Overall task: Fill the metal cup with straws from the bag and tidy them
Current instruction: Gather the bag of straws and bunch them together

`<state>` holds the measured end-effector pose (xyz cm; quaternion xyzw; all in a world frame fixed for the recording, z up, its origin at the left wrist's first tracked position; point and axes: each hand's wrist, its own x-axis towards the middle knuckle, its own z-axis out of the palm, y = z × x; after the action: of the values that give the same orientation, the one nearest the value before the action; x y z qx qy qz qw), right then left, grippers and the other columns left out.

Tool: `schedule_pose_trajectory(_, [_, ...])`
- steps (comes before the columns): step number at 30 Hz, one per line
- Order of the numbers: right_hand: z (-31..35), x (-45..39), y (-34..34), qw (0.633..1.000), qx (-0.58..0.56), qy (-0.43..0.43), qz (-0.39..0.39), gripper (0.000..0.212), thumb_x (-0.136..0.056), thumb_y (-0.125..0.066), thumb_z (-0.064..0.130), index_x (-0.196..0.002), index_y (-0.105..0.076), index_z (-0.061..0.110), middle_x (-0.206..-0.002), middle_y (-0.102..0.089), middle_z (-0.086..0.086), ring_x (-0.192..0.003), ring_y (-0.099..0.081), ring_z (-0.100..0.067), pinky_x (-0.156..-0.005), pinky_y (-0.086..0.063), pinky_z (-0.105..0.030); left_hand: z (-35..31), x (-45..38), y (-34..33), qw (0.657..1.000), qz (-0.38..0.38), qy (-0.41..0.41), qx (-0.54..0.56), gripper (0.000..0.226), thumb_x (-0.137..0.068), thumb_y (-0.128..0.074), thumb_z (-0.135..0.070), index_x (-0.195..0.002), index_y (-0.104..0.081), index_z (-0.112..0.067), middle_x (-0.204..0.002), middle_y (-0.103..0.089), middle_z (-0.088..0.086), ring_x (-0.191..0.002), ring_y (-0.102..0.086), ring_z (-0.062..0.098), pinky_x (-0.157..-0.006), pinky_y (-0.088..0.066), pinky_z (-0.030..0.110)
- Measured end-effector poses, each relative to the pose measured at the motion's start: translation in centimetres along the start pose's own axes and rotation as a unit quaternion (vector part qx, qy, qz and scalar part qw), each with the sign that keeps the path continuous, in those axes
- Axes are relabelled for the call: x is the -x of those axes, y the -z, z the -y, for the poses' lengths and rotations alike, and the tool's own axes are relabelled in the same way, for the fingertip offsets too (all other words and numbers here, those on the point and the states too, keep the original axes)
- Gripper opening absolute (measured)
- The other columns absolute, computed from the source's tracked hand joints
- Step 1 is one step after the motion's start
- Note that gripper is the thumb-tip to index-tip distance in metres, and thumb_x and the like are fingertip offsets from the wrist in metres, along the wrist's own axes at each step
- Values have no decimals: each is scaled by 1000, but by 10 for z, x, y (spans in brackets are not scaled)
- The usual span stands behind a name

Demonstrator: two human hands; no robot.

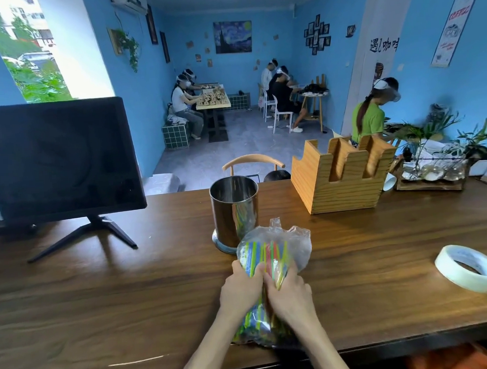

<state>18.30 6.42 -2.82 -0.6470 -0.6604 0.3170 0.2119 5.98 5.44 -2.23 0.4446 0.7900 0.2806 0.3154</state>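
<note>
A shiny metal cup [234, 211] stands upright on a round base near the middle of the wooden desk [101, 290], its mouth open, its polished side mirroring coloured stripes. Just in front of it, nearer the viewer, lies a crinkled clear plastic bag [274, 256] packed with thin straws [264, 255] in green, yellow, blue and red. The bag's far end, loosely bunched, rises beside the cup's base. The straws run lengthwise away from the viewer, and the bag's near end reaches the desk's front edge.
</note>
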Motion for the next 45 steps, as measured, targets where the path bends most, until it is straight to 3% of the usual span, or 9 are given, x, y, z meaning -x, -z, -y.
schedule_pose_trajectory(6, [9,9,-5,998,-61,5,-19,77,-100,-35,66,-160,-10,25,-141,-55,-15,-130,-51,-40,-107,-42,-52,-2,10,-7,993,-74,-43,81,25,-104,-35,-57,-100,-43,-34,-88,-59,-10,-102,-63,33,-82,-40,39])
schedule_pose_trajectory(12, [12,15,-3,992,-119,43,-22,78,-98,-33,70,-160,-3,35,-145,-54,-9,-124,-59,-34,-102,-48,-47,-4,14,-6,986,-90,-55,132,29,-103,-35,-60,-120,-47,-40,-110,-61,-3,-109,-58,26,-100,-45,45])
schedule_pose_trajectory(15, [10,18,-3,989,-143,44,-16,81,-93,-35,76,-158,-5,37,-141,-58,-1,-120,-62,-29,-101,-50,-46,0,12,-7,983,-65,-34,166,48,-100,-37,-67,-139,-45,-40,-122,-63,-3,-117,-57,23,-108,-43,47])
schedule_pose_trajectory(19, [10,17,-4,986,-159,56,-12,78,-93,-38,76,-155,-7,40,-136,-59,5,-116,-64,-23,-100,-52,-50,-1,13,-5,971,-32,-13,238,48,-97,-40,-72,-135,-52,-46,-111,-65,-19,-105,-58,6,-105,-44,39])
schedule_pose_trajectory(22, [11,13,-6,982,-171,79,-15,76,-94,-43,72,-155,-10,40,-142,-54,6,-119,-61,-18,-101,-52,-45,0,11,-3,978,-28,-4,207,46,-95,-35,-77,-129,-50,-51,-106,-62,-23,-110,-56,13,-114,-33,49])
schedule_pose_trajectory(29, [12,10,-2,963,-241,119,-9,97,-74,-41,94,-154,-15,45,-145,-50,12,-122,-58,-8,-103,-52,-40,3,5,2,930,48,-48,362,55,-76,-63,-81,-122,-58,-51,-111,-74,-14,-106,-71,10,-98,-57,39])
schedule_pose_trajectory(34, [12,8,1,953,-268,141,1,91,-82,-52,83,-156,-14,44,-149,-46,13,-128,-54,-7,-105,-49,-35,10,-6,-2,879,116,-46,460,77,-73,-83,-66,-137,-54,-33,-124,-72,4,-115,-70,25,-99,-57,48])
schedule_pose_trajectory(40, [11,5,3,946,-291,144,15,102,-75,-49,88,-158,-14,40,-147,-45,17,-122,-54,2,-86,-44,-11,9,-11,-4,870,151,-49,466,84,-74,-83,-65,-143,-50,-29,-130,-69,6,-121,-68,25,-107,-52,49])
schedule_pose_trajectory(45, [6,2,5,929,-335,153,16,98,-69,-57,86,-152,-22,46,-144,-49,18,-122,-56,3,-90,-49,-16,6,-7,-5,869,155,-77,463,83,-72,-83,-67,-140,-49,-33,-127,-71,1,-120,-68,22,-106,-53,47])
